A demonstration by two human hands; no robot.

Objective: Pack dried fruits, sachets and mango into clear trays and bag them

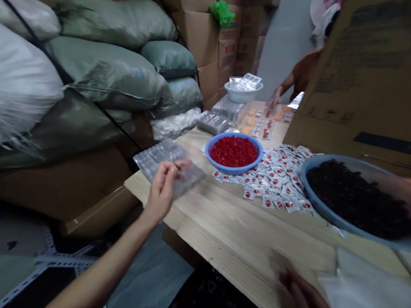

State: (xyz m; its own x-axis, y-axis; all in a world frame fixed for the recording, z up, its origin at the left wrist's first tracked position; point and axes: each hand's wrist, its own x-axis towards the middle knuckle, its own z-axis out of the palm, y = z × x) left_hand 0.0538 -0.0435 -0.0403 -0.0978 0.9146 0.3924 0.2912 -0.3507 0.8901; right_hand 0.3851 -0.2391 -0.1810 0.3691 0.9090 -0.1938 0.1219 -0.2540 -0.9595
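Note:
My left hand (pixel 162 188) is over the table's left corner, its thumb and fingers pinched together on a clear plastic tray (pixel 191 179), which is smeared by motion. Just behind it lie more clear moulded trays (pixel 157 153). Low on the right, my right hand (pixel 307 304) hovers by the table's front edge, beside some translucent plastic bags (pixel 367 296). Motion blurs its fingers, and whether they hold anything is unclear. Beyond my hands stands a blue bowl (pixel 258 162) of red pieces (pixel 233 151), next to a spread of small printed sachets (pixel 277 174).
A large blue basin (pixel 304 177) of dark pieces (pixel 356 196) stands right. Farther back are stacked trays (pixel 212 122), a pale bowl (pixel 240 96) of packaging and another person's hand (pixel 276 97). A big carton (pixel 375 94) rises at right; stuffed sacks (pixel 104 68) line the left.

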